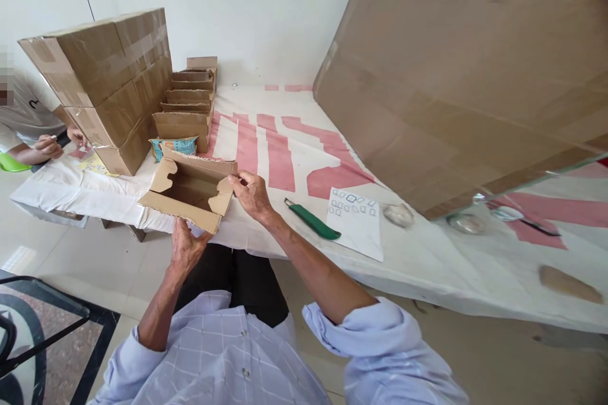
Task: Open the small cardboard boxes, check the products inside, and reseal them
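A small open cardboard box (190, 215) is tilted at the table's front edge, its inside facing up and its end flaps notched. Beneath its front side, my left hand (187, 247) grips it from below, with some fingers hidden by the box. My right hand (251, 195) pinches the box's right rim near the far corner. Just behind the box lies a blue printed packet (178, 146). To the right of my right hand, a green-handled tool (313, 221) rests on the cloth beside a white paper with drawn shapes (361, 240).
Stacked taped cartons (109, 88) stand at left, beside a row of open boxes (183, 123). A large cardboard sheet (456, 88) leans at right. A magnifying glass (508, 213) lies near it. Another person's hand (49, 147) is at the far left. A metal-framed chair (47, 342) stands lower left.
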`<state>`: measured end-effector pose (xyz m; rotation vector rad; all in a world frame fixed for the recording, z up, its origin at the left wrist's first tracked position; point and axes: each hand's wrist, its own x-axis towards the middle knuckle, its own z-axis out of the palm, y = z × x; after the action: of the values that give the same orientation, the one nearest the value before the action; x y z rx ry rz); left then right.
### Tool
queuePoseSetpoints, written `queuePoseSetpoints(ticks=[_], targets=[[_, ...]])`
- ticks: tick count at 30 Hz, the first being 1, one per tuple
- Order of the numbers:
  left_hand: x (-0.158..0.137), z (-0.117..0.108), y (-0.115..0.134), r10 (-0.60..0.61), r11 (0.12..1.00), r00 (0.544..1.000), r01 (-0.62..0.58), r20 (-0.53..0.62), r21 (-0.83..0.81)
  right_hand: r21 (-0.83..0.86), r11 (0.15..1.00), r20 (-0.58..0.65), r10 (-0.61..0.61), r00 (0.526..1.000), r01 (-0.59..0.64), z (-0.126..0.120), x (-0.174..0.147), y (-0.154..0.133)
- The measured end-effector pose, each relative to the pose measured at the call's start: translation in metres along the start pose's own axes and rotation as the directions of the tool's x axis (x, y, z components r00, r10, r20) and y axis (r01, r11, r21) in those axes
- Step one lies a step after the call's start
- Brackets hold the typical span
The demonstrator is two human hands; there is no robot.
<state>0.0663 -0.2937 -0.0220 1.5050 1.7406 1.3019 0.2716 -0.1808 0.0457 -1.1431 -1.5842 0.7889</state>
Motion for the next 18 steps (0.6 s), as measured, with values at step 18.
queuePoseSetpoints(ticks=[18], targets=[[0.092, 0.008, -0.015, 0.089, 0.965, 0.981, -0.042, -0.175, 0.257, 0.121, 0.985, 0.105, 0.111, 0.988, -0.124, 0.079, 0.108, 0.034]])
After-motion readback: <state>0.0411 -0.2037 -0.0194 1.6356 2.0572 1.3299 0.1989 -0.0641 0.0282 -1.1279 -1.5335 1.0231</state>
